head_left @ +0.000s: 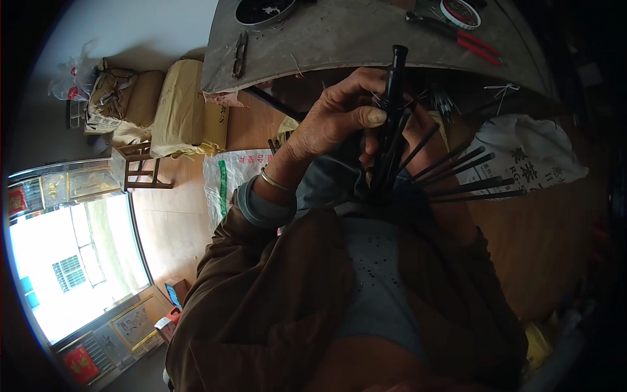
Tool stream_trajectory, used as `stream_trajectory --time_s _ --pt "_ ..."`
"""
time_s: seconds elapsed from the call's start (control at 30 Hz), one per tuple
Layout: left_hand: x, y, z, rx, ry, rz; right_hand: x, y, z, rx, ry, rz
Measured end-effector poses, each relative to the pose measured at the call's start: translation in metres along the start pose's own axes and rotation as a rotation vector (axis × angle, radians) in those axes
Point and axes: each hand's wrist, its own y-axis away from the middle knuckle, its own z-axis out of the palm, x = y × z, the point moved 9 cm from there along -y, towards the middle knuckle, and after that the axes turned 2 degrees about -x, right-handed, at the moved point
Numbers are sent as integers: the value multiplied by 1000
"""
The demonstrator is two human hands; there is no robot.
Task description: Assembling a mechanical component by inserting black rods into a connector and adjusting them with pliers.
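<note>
My left hand [336, 117], with a bangle at its wrist, is closed around a black tube [396, 72] that has a flared tip. The tube stands upright in front of my chest, thumb pressed against its side. Thin wire-like ends stick out near my fingertips. On the other side of the tube my right hand [421, 130] is closed about the lower black rods, with its fingers partly hidden behind them. Several slender black rods [467, 163] fan out to the right from below that hand. Where they join is too dark to make out.
A grey table [346, 32] lies ahead, holding scissors [240, 55], red-handled pliers [457, 38], a dark round dish [264, 12] and a small round tin [461, 13]. White sacks [522, 153] rest at right. Brown packages [179, 108] and a wooden stool [140, 166] stand at left.
</note>
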Motion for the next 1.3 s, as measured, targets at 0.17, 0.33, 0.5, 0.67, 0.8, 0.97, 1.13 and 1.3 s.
stream_trajectory --time_s 0.17,0.33,0.5,0.67,0.8,0.97,1.13,1.3 --pt "3 0 3 -13 53 0 -6 2 2 72 33 28" --pt "7 0 5 -24 64 65 -6 5 8 22 21 108" --pt "5 -1 11 -71 115 10 -4 2 5 -42 -19 113" --pt "11 0 14 -100 102 0 2 0 4 -154 -72 140" --pt "25 -11 10 -159 -26 9 3 0 5 -117 -105 132" --pt "41 -17 -1 -190 -393 154 6 -2 2 -119 -153 151" --pt "54 -3 0 85 -473 107 4 -5 -3 -51 -97 93" --pt "49 32 53 112 -275 247 1 -1 -20 109 -126 82"
